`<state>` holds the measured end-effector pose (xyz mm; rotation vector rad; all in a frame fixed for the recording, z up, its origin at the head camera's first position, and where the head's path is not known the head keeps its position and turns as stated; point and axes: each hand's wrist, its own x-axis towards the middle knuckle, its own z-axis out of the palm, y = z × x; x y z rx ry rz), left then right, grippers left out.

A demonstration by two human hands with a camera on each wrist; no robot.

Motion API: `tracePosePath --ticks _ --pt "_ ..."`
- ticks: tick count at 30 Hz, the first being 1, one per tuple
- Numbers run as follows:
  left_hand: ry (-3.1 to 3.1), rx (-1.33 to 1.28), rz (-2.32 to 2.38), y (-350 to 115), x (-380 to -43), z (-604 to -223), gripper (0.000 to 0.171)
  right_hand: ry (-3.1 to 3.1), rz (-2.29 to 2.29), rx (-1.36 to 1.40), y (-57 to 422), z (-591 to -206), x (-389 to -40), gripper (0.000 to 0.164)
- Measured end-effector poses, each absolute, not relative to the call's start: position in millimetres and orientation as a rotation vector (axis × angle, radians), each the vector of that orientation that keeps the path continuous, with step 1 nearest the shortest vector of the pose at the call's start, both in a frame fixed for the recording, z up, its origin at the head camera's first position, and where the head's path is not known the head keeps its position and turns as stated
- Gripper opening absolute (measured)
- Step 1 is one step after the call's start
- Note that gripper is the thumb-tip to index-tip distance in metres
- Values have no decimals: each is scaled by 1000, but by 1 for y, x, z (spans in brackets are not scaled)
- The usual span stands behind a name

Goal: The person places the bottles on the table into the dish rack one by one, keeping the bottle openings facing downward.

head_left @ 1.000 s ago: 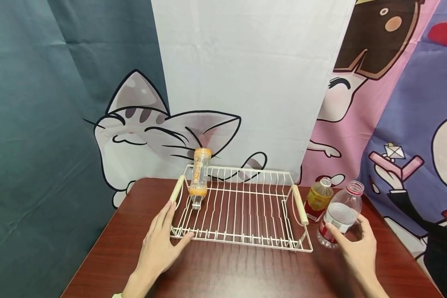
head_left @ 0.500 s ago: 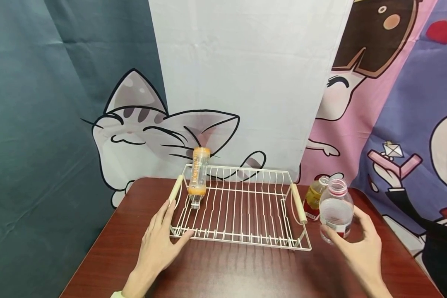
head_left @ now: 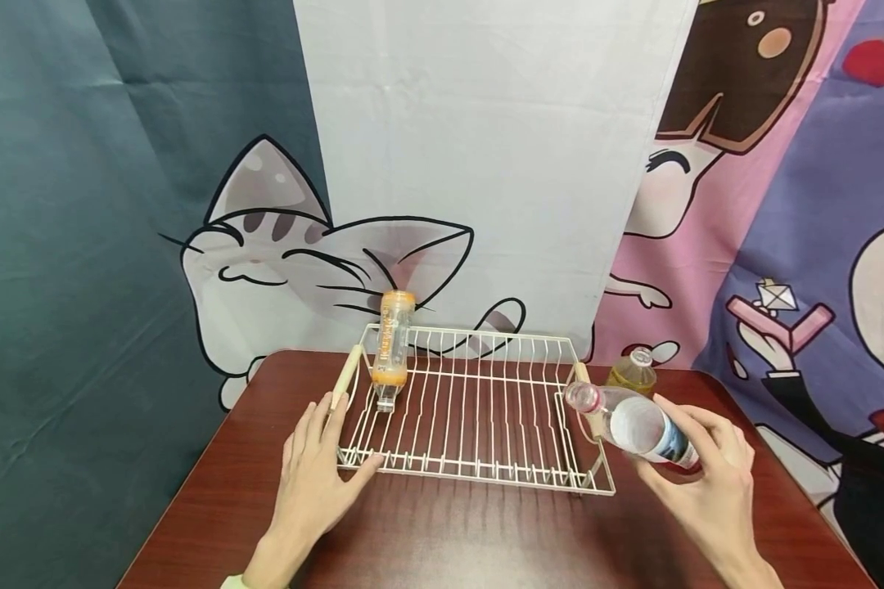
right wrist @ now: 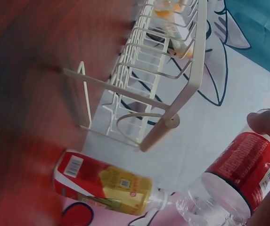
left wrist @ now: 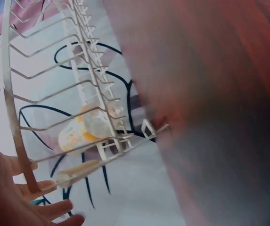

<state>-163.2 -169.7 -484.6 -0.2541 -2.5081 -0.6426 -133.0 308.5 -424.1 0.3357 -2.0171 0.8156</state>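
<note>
My right hand (head_left: 707,470) grips a clear plastic bottle (head_left: 629,421) with a red label, uncapped, tilted so its pink-ringed neck points left over the right handle of a cream wire dish rack (right wrist: 198,56). My left hand (head_left: 313,478) lies at the rack's front left corner, fingers extended along the left wooden handle (head_left: 347,374) and thumb by the front rail. Inside the rack's left side, an empty bottle with orange bands (head_left: 392,348) leans neck-down. A red and yellow bottle (right wrist: 109,183) stands upright right of the rack, partly hidden in the head view by the held bottle.
The rack stands on a reddish-brown wooden table (head_left: 471,544). Behind the table hangs a printed cloth backdrop (head_left: 523,180) with cartoon figures, close to its back edge.
My right hand has lifted the clear bottle from upright on the table and tipped its neck left toward the rack. The left hand, the rack and the orange-banded bottle have stayed in place.
</note>
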Motion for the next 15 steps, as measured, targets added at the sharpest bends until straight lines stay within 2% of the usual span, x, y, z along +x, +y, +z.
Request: tracePosePath --ticks 4,9,15 --pt "-2398 -366 -612 -160 -164 -476 102 -1980 686 426 302 -422 -137 73" --pt "-2278 -523 -601 -141 -160 -461 97 -1961 517 524 291 -418 -139 59" --pt "-2186 -689 -654 -115 -155 -446 98 -1988 420 607 278 -416 -139 56"
